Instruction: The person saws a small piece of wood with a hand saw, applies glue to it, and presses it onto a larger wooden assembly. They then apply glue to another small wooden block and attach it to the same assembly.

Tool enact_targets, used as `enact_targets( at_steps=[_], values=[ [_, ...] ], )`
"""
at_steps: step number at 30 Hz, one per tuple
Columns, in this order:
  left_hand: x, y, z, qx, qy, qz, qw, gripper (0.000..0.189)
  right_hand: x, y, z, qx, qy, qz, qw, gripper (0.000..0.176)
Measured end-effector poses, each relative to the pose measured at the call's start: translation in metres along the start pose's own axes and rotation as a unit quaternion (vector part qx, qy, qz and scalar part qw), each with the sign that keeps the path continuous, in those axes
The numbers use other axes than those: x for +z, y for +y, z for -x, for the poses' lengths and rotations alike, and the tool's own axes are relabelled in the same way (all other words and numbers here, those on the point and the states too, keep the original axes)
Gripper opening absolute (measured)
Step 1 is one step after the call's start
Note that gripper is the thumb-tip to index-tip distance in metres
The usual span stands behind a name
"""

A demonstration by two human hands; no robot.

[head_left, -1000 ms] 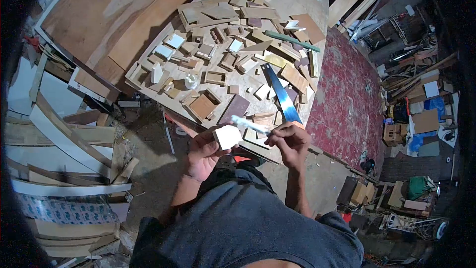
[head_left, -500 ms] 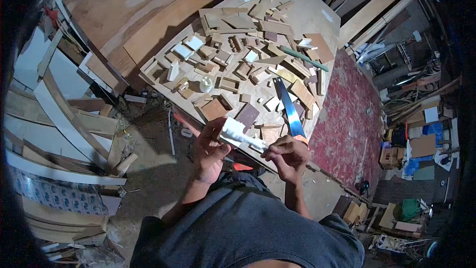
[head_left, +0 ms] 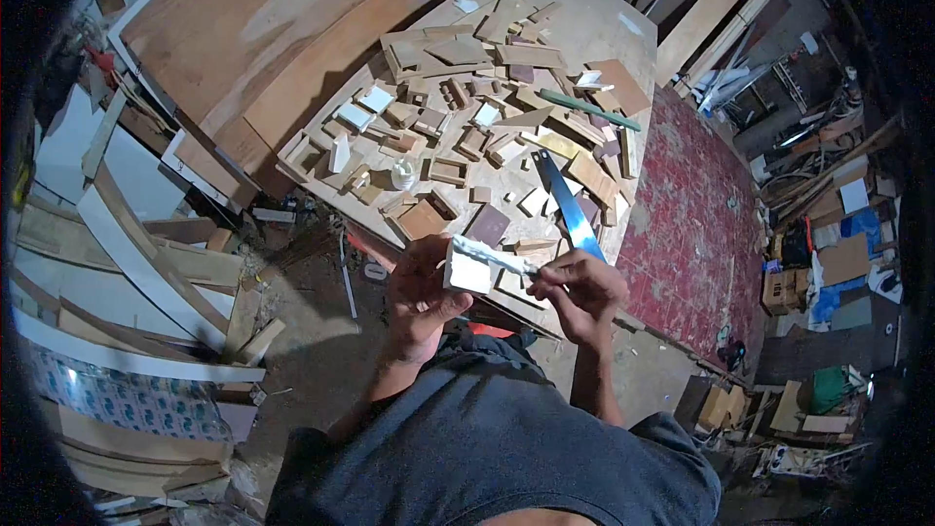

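Observation:
My left hand (head_left: 421, 294) is closed around a small white-faced block (head_left: 467, 274), held up in front of the near table edge. Between the fingertips of my right hand (head_left: 587, 294) is a thin stick coated in white (head_left: 502, 259), which reaches across to the block's upper edge. Its far end lies against the block; whether it has bristles I cannot make out. Beyond my hands, a small open jar of white stuff (head_left: 403, 173) stands on the table. A handsaw (head_left: 568, 203) lies flat just past my right hand.
Many wood offcuts and little box-like wooden pieces (head_left: 448, 170) cover the table (head_left: 575, 0). A green strip (head_left: 588, 109) lies among them. Large plywood sheets (head_left: 292, 29) lean at the left, near curved boards (head_left: 146, 253). A worn red surface (head_left: 691, 234) is at the right.
The block in my left hand has turned so its white face shows more. My right hand has shifted slightly right with the stick. The camera view has moved a little.

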State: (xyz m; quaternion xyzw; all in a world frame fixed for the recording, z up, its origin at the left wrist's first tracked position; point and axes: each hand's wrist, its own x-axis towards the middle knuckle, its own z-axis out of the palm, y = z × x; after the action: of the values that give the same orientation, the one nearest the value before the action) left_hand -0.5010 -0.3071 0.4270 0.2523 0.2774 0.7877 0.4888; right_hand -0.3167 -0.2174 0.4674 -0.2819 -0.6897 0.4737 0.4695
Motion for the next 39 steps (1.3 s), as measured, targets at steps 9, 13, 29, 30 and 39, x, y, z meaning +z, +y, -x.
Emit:
enact_targets(
  at_steps=[9,13,29,30,39],
  values=[
    [0.004,0.002,0.0,-0.006,-0.012,-0.021,1.0,0.065,-0.013,0.001,-0.001,-0.028,-0.011,-0.099,0.995,0.013],
    [0.005,0.001,-0.001,0.011,-0.007,-0.021,1.0,0.066,-0.017,0.01,-0.002,-0.042,-0.058,-0.055,0.996,0.011],
    [-0.026,-0.005,-0.017,0.056,0.056,-0.037,0.996,0.065,-0.008,0.035,-0.021,-0.017,-0.15,-0.071,0.986,0.005],
    [-0.042,-0.007,-0.021,0.071,0.045,-0.034,0.996,0.065,-0.006,0.041,-0.021,-0.014,-0.153,-0.07,0.986,0.005],
    [-0.163,0.024,-0.027,0.1,0.283,-0.12,0.946,0.052,0.065,0.209,-0.088,0.179,-0.06,0.077,0.979,0.011]
  ],
)
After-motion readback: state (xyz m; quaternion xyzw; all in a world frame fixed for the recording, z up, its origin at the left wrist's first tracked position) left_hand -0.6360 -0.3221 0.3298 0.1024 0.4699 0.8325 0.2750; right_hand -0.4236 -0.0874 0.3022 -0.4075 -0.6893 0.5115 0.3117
